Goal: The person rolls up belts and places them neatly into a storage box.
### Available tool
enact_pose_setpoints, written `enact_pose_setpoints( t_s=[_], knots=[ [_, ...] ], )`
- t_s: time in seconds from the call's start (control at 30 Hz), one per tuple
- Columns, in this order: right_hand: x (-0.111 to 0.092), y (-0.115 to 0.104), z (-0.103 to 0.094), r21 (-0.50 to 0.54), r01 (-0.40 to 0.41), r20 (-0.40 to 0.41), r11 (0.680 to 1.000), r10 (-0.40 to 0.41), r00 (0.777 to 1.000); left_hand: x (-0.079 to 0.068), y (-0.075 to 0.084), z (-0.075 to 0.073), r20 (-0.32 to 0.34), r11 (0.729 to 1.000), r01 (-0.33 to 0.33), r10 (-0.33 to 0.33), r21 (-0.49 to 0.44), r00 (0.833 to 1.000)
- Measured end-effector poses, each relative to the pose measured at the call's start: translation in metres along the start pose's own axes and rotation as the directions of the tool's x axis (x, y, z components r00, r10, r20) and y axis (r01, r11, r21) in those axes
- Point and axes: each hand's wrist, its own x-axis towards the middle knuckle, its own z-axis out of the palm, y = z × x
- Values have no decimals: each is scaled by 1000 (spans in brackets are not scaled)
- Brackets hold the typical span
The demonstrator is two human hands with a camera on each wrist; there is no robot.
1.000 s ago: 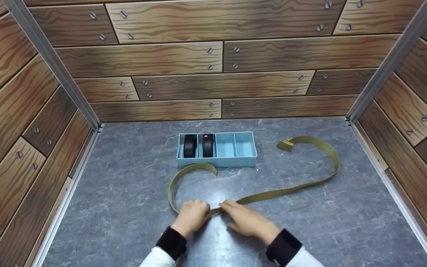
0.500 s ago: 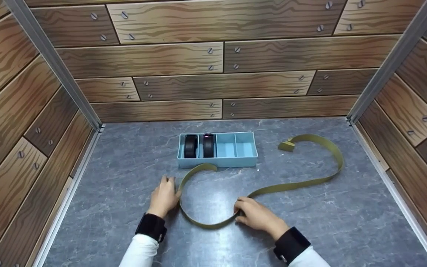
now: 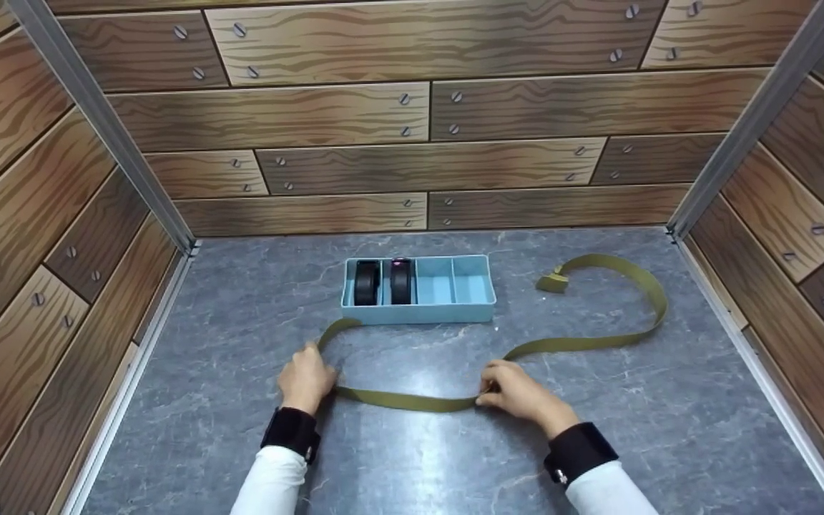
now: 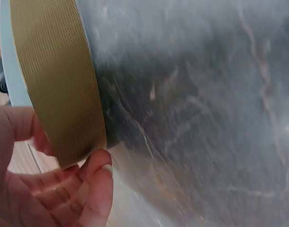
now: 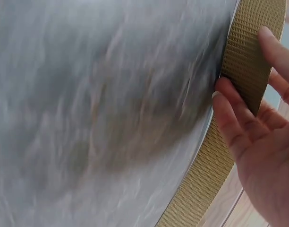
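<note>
A long olive webbing belt [image 3: 405, 400] lies in a winding line over the grey surface. Its buckle [image 3: 552, 282] is at the far right end. My left hand [image 3: 306, 378] grips the belt at the left bend, and the left wrist view shows thumb and fingers [image 4: 99, 189] pinching its lower edge. To the right, my right hand [image 3: 519, 392] holds another stretch, thumb on one face and fingers [image 5: 234, 111] at the other. Between the hands the belt stands on edge in a shallow curve. Its left end passes close to the blue tray's front.
A light blue tray [image 3: 419, 313] with a row of compartments stands beyond the hands. Two black rolled-up bands [image 3: 367, 282] fill its left compartments. Wood-patterned walls [image 3: 426, 164] enclose the grey surface [image 3: 240, 300] at the back and both sides.
Both hands have parted from near the middle, left hand leftward and right hand rightward. The left hand now grips the left bend. The belt between them is straighter, and its left end has shifted left.
</note>
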Motion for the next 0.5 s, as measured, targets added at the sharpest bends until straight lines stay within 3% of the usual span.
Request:
enact_pose_setpoints(
  t_s=[0.13, 0.27, 0.37, 0.5],
  knots=[
    [-1, 11, -8, -16, -52, -13, 999, 52, 999, 4, -15, -4, -4, 998, 64, -64, -22, 998],
    [0, 18, -16, -40, -171, -68, 984, 168, 983, 8, -30, -11, -9, 995, 89, -89, -35, 996],
    [2, 20, -21, -72, -289, -114, 955, 280, 953, 10, -35, -14, -22, 997, 60, -61, -39, 998],
    [5, 12, -18, -162, -363, -179, 918, 334, 925, 9, -32, -11, -47, 998, -28, 26, -57, 999]
  ],
)
